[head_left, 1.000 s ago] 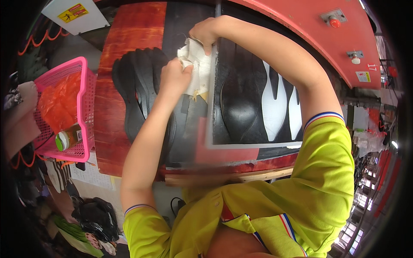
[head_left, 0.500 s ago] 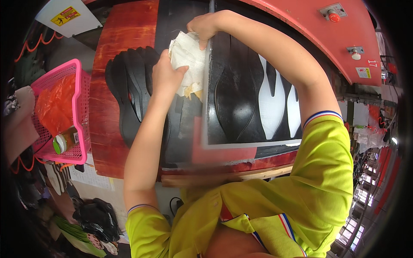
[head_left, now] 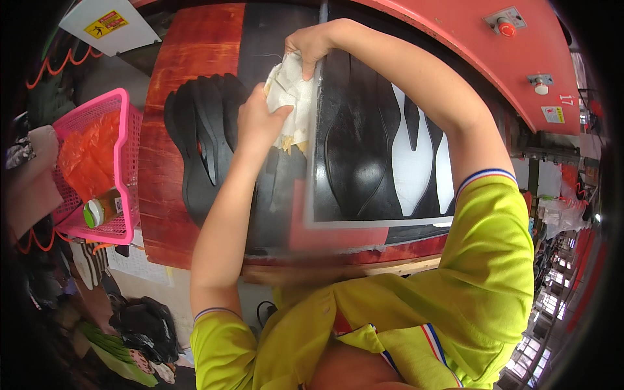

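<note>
Clamping a crumpled white cloth (head_left: 290,94) with left hand (head_left: 257,120) and right hand (head_left: 308,48), just left of the framed sole tray (head_left: 383,223); running lengthwise roughly along the tray's left rim; pointing, tan and frayed, nearward.

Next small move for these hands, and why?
Probably tuck in the ragged yellowish bit at the lower end of the crumpled white cloth: it sticks out untucked, while the left hand grips the cloth's left side and the right hand its top.
</note>
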Demonstrator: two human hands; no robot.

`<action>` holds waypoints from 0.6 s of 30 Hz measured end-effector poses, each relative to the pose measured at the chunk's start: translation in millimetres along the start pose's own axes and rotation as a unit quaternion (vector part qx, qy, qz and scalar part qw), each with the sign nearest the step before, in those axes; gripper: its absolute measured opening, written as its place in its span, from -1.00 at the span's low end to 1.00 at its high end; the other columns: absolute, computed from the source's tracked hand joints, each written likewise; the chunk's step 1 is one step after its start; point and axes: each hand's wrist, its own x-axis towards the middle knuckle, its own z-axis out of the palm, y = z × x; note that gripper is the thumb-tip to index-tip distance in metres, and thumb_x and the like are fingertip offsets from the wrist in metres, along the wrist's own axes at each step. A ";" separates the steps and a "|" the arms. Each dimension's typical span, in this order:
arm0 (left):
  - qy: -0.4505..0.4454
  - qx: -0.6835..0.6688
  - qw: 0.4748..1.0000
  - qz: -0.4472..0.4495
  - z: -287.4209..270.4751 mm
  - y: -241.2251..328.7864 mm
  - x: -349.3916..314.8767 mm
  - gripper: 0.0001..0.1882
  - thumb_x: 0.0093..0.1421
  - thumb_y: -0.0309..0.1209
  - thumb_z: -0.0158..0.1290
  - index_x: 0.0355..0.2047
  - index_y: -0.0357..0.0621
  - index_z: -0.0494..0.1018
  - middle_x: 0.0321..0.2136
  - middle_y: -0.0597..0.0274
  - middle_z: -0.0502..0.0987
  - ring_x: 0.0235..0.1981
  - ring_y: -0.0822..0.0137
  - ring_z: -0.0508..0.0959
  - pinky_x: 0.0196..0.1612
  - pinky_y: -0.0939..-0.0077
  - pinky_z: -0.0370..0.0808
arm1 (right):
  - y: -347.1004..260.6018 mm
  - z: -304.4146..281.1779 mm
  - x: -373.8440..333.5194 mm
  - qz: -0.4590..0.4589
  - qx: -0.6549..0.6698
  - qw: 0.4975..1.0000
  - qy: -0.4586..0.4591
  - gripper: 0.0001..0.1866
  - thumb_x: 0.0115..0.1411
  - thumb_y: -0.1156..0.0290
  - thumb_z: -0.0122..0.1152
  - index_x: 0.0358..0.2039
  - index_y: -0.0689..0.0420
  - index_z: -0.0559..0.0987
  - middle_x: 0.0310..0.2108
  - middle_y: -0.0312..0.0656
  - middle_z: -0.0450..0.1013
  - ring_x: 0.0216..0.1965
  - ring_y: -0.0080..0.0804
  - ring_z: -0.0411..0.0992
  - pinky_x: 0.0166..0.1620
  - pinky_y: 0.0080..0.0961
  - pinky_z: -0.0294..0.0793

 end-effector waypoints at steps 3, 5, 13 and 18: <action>-0.029 0.085 0.996 0.023 1.6 5.0 0.7 -0.54 0.01 -0.39 0.27 -0.08 -0.24 0.41 -0.22 -0.17 0.58 -0.10 -0.12 0.56 -0.06 0.17 0.48 | -0.4 -0.1 0.7 -0.025 -0.055 0.998 -0.033 -0.58 -0.20 0.59 0.50 -0.23 0.21 0.65 -0.31 -0.20 0.62 -0.29 -0.40 0.56 -0.20 -0.43 0.52; -0.037 0.085 0.995 0.023 -0.3 9.1 1.5 -0.52 0.01 -0.38 0.27 -0.08 -0.26 0.39 -0.22 -0.18 0.58 -0.11 -0.13 0.55 -0.05 0.16 0.47 | 2.9 -0.7 -0.9 -0.047 -0.046 0.998 -0.014 -0.60 -0.19 0.59 0.47 -0.23 0.22 0.64 -0.34 -0.17 0.61 -0.30 -0.39 0.58 -0.20 -0.45 0.55; -0.076 0.106 0.991 0.005 -5.6 21.7 -7.5 -0.44 -0.06 -0.44 0.29 -0.05 -0.27 0.32 -0.21 -0.21 0.57 -0.10 -0.17 0.55 -0.03 0.12 0.46 | 10.4 0.6 1.6 -0.123 0.093 0.988 -0.002 -0.62 -0.19 0.56 0.47 -0.26 0.23 0.62 -0.36 -0.18 0.61 -0.31 -0.44 0.59 -0.25 -0.49 0.55; -0.043 0.038 0.998 0.006 -4.7 20.6 1.7 -0.51 -0.03 -0.47 0.22 -0.07 -0.30 0.35 -0.22 -0.23 0.56 -0.07 -0.16 0.53 -0.02 0.14 0.45 | 0.4 -2.5 2.3 -0.064 -0.087 0.992 0.066 -0.61 -0.28 0.52 0.52 -0.32 0.07 0.67 -0.39 -0.20 0.61 -0.29 -0.34 0.59 -0.28 -0.37 0.51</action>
